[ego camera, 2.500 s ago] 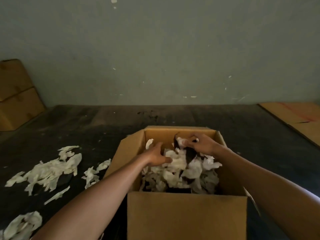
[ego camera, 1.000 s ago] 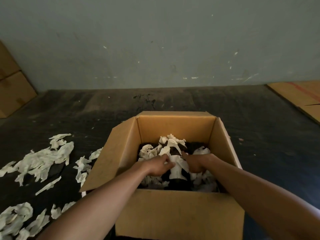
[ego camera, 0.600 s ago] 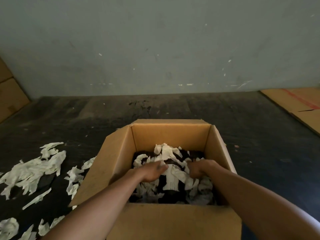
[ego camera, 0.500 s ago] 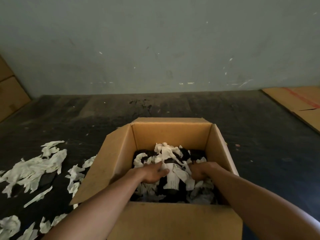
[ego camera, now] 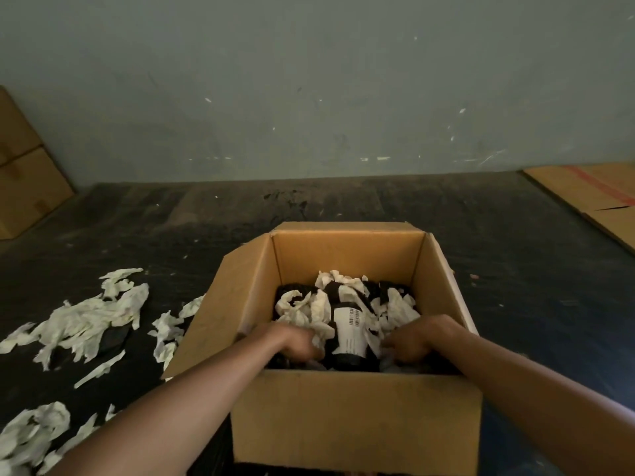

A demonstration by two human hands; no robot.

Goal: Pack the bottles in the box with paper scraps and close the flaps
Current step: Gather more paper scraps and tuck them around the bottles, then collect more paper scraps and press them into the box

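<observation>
An open cardboard box (ego camera: 347,420) stands on the dark floor in front of me, all flaps up or out. Inside lies a dark bottle (ego camera: 348,333) with a white barcode label, bedded in white paper scraps (ego camera: 309,309). More dark bottles show near the far wall of the box. My left hand (ego camera: 295,341) is curled down into the scraps just left of the bottle. My right hand (ego camera: 417,338) is curled into the scraps just right of it. Both sets of fingertips are buried, so what they grip is hidden.
Loose paper scraps (ego camera: 89,317) lie scattered on the floor to the left, with another heap (ego camera: 31,434) at the near left. Stacked cardboard boxes (ego camera: 24,187) lean at the far left wall. Flat cardboard (ego camera: 598,197) lies at the far right.
Both hands came back from the far side of the box to the near side and moved apart, pressing down into the scraps. The labelled bottle between them is now uncovered.
</observation>
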